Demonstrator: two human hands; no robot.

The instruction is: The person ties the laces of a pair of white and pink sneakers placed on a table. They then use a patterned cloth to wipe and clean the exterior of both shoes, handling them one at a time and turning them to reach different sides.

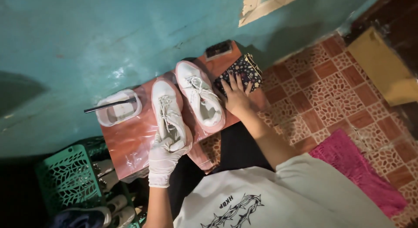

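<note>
Left hand [164,155] in a white disposable glove clamps the heel of the left white lace-up sneaker [169,112] on the plastic-covered reddish-brown board [126,143]. Bare right hand [237,97] lies flat, fingers spread, on a dark floral cloth [244,71], gripping nothing, just beside the second white sneaker [201,97]. White rectangular tub with a black stick [118,107] sits at the board's left end.

Gloved left hand [164,153] grips the heel of one white sneaker [169,111] on the worktop [126,143]. Bare right hand [237,97] rests flat on a floral cloth [244,71], beside the second sneaker [200,95].

Green crate [65,178], pink cloth [361,173] — patterned floor tiles [322,97] (reddish)
</note>
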